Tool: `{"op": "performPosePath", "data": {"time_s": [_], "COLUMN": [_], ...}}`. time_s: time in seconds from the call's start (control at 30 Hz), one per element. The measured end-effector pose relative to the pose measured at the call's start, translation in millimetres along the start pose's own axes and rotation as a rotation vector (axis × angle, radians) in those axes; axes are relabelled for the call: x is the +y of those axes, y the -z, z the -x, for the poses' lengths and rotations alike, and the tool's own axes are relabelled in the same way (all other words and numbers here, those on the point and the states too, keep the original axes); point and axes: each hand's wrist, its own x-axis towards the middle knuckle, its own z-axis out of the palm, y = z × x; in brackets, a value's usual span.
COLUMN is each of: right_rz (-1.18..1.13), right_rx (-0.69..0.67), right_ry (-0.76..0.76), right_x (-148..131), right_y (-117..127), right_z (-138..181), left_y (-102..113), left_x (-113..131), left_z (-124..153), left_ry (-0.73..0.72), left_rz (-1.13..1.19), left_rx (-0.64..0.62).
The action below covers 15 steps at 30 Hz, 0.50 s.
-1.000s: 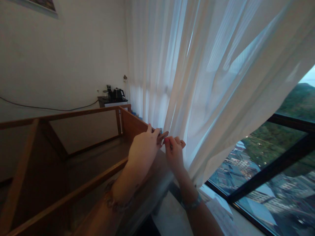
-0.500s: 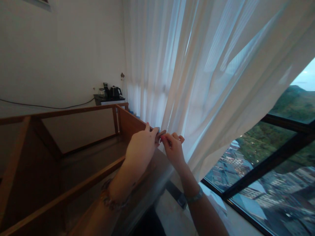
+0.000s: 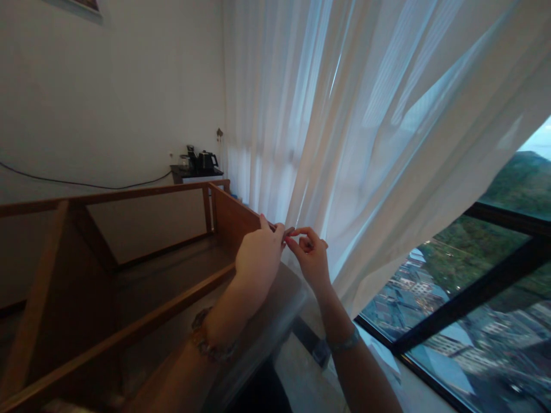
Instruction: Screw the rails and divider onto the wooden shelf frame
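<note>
A wooden frame [image 3: 172,307], open like a shelf unit with panels and rails, lies to my left and reaches to my hands. At its right end my left hand [image 3: 260,258] is bent over the corner, fingers closed round a small flat brownish piece [image 3: 289,232]. Whether that piece is joined to the frame I cannot tell. My right hand [image 3: 312,261] pinches the piece's outer end between thumb and forefinger, its other fingers curled. The left hand's fingertips are largely hidden behind its back.
A long white curtain [image 3: 344,143] hangs just beyond my hands. On the right is a window with a dark frame [image 3: 434,310]. A black kettle [image 3: 207,160] stands on a small dark table [image 3: 181,174] by the far wall, where a cable [image 3: 86,182] hangs.
The view has shifted slightly left, so everything sits further right. My right forefinger has straightened over the small piece, while my left hand stays at the frame's corner.
</note>
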Motion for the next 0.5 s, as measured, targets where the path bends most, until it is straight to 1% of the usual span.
{"op": "performPosePath", "data": {"time_s": [0.07, 0.13, 0.2, 0.27, 0.4, 0.5], "right_rz": [-0.077, -0.124, -0.186, -0.257, -0.418, -0.517], "right_rx": [-0.015, -0.020, -0.053, -0.131, -0.355, -0.453], "right_ry": [-0.034, -0.058, -0.092, -0.132, -0.217, -0.273], "right_x": [5.7, 11.3, 15.4, 17.5, 18.4, 19.0], "right_y": [-1.6, -2.9, -3.5, -3.9, -7.4, -11.8], "right_z": [-2.8, -5.8, -8.8, -11.8, -16.3, -17.1], "left_y": [-1.8, -2.3, -1.9, -1.7, -3.5, -4.9], "left_x": [2.5, 3.7, 3.8, 3.6, 3.9, 4.7], "left_z": [-0.2, 0.4, 1.4, 1.9, 0.8, -0.5], "left_ry": [0.017, 0.004, -0.017, -0.023, 0.010, 0.017], "left_rz": [-0.013, -0.020, -0.018, -0.013, -0.024, -0.035], "left_rx": [0.004, 0.021, 0.030, 0.033, 0.023, 0.007]}}
